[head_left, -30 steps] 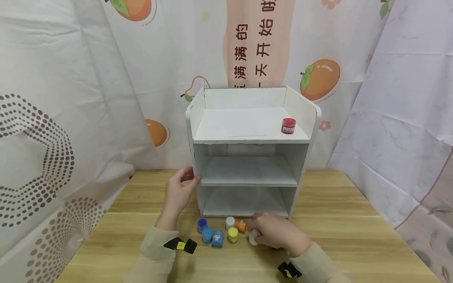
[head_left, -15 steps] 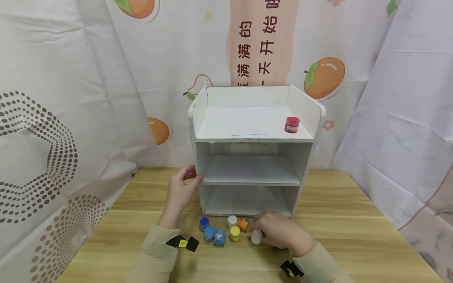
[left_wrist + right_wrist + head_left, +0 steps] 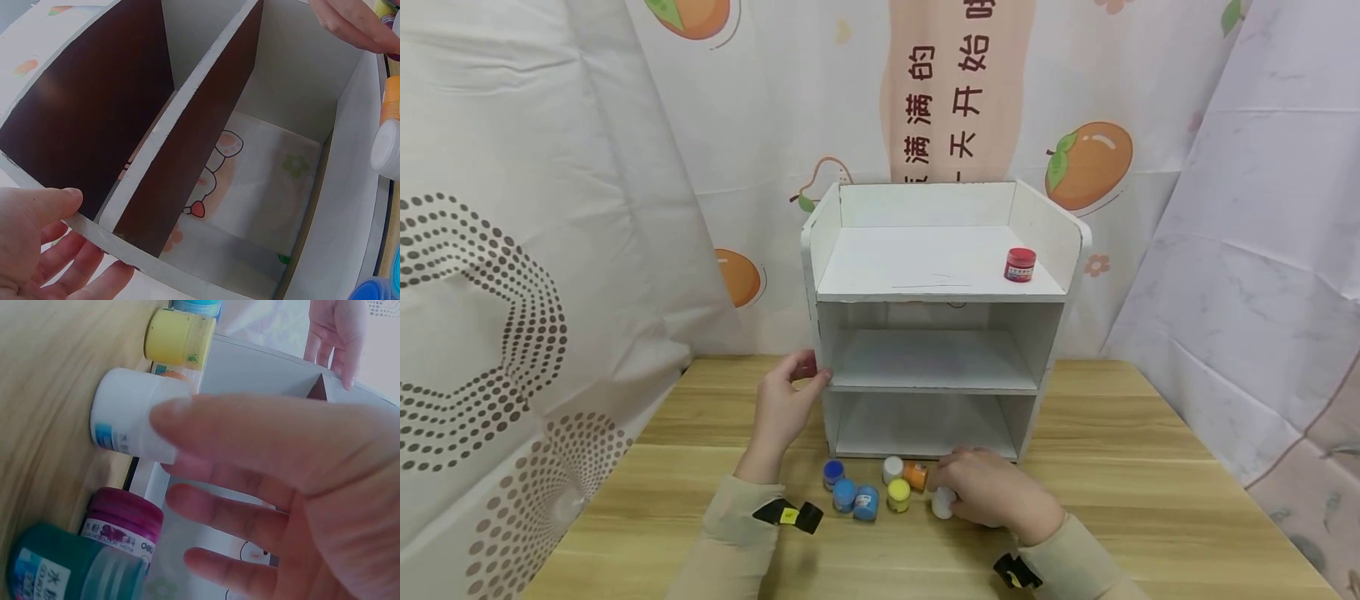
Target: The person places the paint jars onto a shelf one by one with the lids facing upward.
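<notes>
My left hand (image 3: pixel 781 408) grips the left side panel of a white shelf unit (image 3: pixel 917 258); its thumb (image 3: pixel 53 203) lies on the panel's front edge and the other fingers go round the outside. Down on the table in front of the unit, my right hand (image 3: pixel 996 493) pinches a white paint jar (image 3: pixel 128 415) between thumb and index finger, its other fingers spread loosely. A purple-lidded jar (image 3: pixel 122 519) and a dark green jar (image 3: pixel 62 565) lie beside that hand, mostly hidden under it in the head view.
Left of the right hand are a yellow jar (image 3: pixel 898 495), an orange jar (image 3: pixel 916 476), another white jar (image 3: pixel 892 469) and several blue jars (image 3: pixel 866 503). On the unit's top shelf stands a red jar (image 3: pixel 1020 264). A printed curtain (image 3: pixel 760 125) hangs behind.
The head view has shifted slightly, so everything sits a little further right. My right thumb has moved slightly against the white jar; the left hand keeps its grip on the unit.
</notes>
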### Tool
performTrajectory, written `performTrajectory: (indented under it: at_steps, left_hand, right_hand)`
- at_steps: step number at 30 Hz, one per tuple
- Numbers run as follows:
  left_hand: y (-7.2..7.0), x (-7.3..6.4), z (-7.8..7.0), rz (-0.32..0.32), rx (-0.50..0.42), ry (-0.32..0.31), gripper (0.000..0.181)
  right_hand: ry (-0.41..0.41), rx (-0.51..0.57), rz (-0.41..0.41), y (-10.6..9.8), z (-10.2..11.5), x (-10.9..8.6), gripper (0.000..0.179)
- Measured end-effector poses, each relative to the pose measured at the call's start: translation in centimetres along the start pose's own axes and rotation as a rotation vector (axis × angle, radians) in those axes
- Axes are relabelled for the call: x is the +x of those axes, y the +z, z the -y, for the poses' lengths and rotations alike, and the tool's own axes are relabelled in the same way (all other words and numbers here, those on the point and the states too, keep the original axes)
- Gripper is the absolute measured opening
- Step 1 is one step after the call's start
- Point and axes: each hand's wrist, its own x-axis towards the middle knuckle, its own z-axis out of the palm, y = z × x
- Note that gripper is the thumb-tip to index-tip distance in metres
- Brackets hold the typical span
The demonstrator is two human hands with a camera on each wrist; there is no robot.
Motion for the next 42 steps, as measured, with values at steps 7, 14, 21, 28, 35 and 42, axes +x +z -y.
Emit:
performTrajectory:
  at_steps: [7,14,21,28,35,42]
  left_hand:
    - [0.07,0.02,0.12,0.004,-0.005,-0.007,0.034]
    - [0.09,0.09,0.01,0.000,-0.003,-0.003,0.031]
    - [0.02,0.13,-0.08,-0.003,-0.010,0.007,0.033]
    - [-0.06,0.08,-0.08,-0.005,-0.017,0.012,0.034]
    - [-0.04,0.02,-0.02,-0.007,-0.002,0.016,0.031]
    - [-0.01,0.01,0.08,-0.001,-0.006,0.009,0.032]
  right_hand:
    - [0.030,0.033,-0.010,0.20,-0.03,0.31,0.023]
    - [0.037,0.019,-0.038,0.40,-0.08,0.32,0.019]
    - [0.004,0.050,-0.053,-0.10,-0.18,0.10,0.017]
    - [-0.030,0.084,-0.022,-0.41,-0.18,0.04,0.037]
    - [-0.022,0.100,-0.017,-0.07,-0.20,0.09,0.032]
    - [-0.003,0.135,0.004,-0.08,-0.04,0.13,0.022]
